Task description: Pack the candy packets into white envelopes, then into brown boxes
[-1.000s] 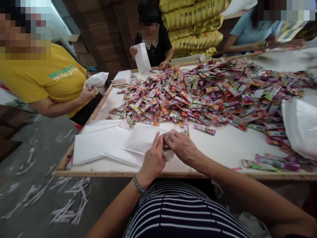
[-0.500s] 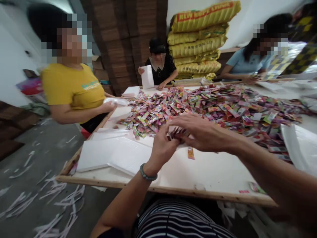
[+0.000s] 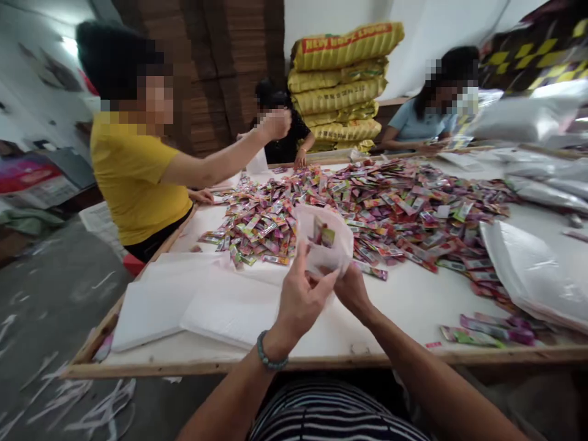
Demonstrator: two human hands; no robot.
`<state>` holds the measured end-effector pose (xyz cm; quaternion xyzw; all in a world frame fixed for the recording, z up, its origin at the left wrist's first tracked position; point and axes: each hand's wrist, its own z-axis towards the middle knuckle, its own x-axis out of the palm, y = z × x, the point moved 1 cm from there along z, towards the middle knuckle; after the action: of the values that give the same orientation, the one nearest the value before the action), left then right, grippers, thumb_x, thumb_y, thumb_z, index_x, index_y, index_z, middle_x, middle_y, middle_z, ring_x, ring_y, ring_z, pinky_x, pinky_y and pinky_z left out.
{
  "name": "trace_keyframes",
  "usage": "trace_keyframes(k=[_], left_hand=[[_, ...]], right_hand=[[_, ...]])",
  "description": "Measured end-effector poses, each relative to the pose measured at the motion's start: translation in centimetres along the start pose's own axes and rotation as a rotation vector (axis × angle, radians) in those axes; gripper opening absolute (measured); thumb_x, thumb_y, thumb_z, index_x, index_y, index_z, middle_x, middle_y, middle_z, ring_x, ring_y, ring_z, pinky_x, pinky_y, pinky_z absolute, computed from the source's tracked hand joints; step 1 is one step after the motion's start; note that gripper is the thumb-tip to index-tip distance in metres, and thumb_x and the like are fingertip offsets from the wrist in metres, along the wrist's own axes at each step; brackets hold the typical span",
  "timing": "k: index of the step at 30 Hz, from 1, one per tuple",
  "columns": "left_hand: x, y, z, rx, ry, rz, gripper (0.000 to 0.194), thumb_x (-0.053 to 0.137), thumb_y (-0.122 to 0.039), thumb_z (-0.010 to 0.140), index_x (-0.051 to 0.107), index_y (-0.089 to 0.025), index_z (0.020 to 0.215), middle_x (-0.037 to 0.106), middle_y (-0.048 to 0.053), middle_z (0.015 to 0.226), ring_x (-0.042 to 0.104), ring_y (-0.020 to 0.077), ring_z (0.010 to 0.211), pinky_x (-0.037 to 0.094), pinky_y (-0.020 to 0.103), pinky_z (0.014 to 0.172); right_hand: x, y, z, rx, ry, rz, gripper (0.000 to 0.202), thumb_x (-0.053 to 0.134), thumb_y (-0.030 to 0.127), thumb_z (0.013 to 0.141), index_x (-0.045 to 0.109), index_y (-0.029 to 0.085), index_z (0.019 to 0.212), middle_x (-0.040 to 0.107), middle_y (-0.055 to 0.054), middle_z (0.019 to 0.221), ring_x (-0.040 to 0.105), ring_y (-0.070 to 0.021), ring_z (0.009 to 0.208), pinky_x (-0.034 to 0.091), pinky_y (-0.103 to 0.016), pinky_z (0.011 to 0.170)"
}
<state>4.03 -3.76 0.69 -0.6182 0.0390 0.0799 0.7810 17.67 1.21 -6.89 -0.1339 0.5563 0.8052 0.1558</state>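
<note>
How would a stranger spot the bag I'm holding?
Find the wood-edged table, then its heap of colourful packets. In front of it, your left hand holds the white bag. Unlike the flat white stack leftward, it gapes, showing colourful contents.

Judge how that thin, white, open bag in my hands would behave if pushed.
The thin, white, open bag is probably floppy: its mouth bulges unevenly. Pushed, it would likely crumple, since its walls look thin. It may be light, as few flat, multicoloured sachets show inside, though its bottom is hidden.
</note>
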Motion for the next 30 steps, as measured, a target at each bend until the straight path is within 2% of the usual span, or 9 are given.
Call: trace_keyframes(k=[4,8,11,17,20,23,25,28,30], left_hand=[[-2.9,0.7,2.2,0.145,-0.078,0.191,0.103,0.087,-0.043,0.057,0.037,-0.021,0.144,0.046,0.017,0.144,0.054,0.0288,0.12,0.05,0.039,0.094],[-3.7,-0.9,4.0,0.118,0.185,-0.002,0.075,0.087,-0.04,0.059,0.053,-0.018,0.122,0.065,0.01,0.115,0.062,0.0233,0.103,0.052,0.034,0.087],[-3.2,-1.2,4.0,0.128,0.221,-0.136,0.074,0.089,-0.035,0.055,0.056,-0.018,0.118,0.067,0.008,0.111,0.062,0.0214,0.1,0.052,0.028,0.083],[-1.1,5.0,2.3,-0.152,0.392,-0.254,0.073,0.091,-0.028,0.047,0.061,-0.014,0.112,0.072,0.008,0.097,0.065,0.0199,0.086,0.053,0.03,0.078],[-0.8,4.2,1.8,-0.197,0.301,-0.223,0.055,0.091,-0.034,0.046,0.067,-0.012,0.09,0.073,0.006,0.084,0.065,0.02,0.075,0.055,0.032,0.071],[-1.4,1.2,1.7,-0.024,0.203,-0.104,0.043,0.09,-0.035,0.049,0.07,-0.014,0.082,0.073,0.005,0.08,0.065,0.0216,0.077,0.054,0.033,0.076],[-1.7,0.5,1.5,0.038,0.243,-0.054,0.042,0.09,-0.033,0.051,0.073,-0.015,0.085,0.074,0.006,0.085,0.066,0.0237,0.085,0.053,0.034,0.083],[-1.1,2.4,0.9,-0.024,0.419,-0.029,0.058,0.091,-0.034,0.05,0.073,-0.016,0.102,0.074,0.009,0.102,0.066,0.0268,0.096,0.053,0.036,0.088],[-0.3,4.4,0.7,-0.055,0.499,-0.01,0.062,0.09,-0.036,0.051,0.071,-0.017,0.107,0.072,0.01,0.111,0.065,0.0278,0.102,0.052,0.038,0.092]], right_hand=[[-3.0,1.0,2.3,0.092,0.052,0.304,0.036,0.068,0.048,0.074,0.074,0.016,0.089,0.074,-0.009,0.092,0.067,-0.0288,0.089,0.054,-0.042,0.08],[-6.8,3.6,2.9,0.104,0.181,0.521,0.034,0.079,0.043,0.066,0.075,0.016,0.088,0.074,-0.008,0.095,0.067,-0.0263,0.09,0.055,-0.039,0.08],[-8.5,4.2,2.4,0.096,0.245,0.572,0.037,0.084,0.038,0.062,0.075,0.016,0.091,0.074,-0.007,0.095,0.067,-0.0239,0.088,0.056,-0.037,0.081],[-6.9,0.6,-0.7,0.246,0.341,0.598,0.04,0.088,0.034,0.054,0.074,0.014,0.086,0.074,-0.006,0.083,0.067,-0.0199,0.076,0.057,-0.032,0.073],[-7.3,1.4,-1.0,0.222,0.247,0.585,0.038,0.087,0.036,0.057,0.075,0.015,0.086,0.075,-0.005,0.085,0.068,-0.0203,0.076,0.058,-0.033,0.075],[-9.4,3.7,-0.2,0.142,0.234,0.537,0.04,0.087,0.037,0.056,0.075,0.018,0.089,0.075,-0.005,0.089,0.069,-0.0231,0.081,0.058,-0.037,0.078],[-10.3,4.1,0.1,0.125,0.291,0.507,0.039,0.086,0.039,0.057,0.075,0.018,0.088,0.074,-0.006,0.089,0.069,-0.0246,0.083,0.059,-0.039,0.079],[-10.1,2.6,-0.7,0.157,0.396,0.458,0.044,0.085,0.044,0.059,0.074,0.016,0.091,0.074,-0.008,0.092,0.07,-0.0269,0.085,0.058,-0.041,0.08],[-10.1,1.7,-1.4,0.106,0.341,0.416,0.051,0.081,0.048,0.064,0.07,0.017,0.103,0.072,-0.01,0.103,0.068,-0.028,0.095,0.056,-0.041,0.085]])
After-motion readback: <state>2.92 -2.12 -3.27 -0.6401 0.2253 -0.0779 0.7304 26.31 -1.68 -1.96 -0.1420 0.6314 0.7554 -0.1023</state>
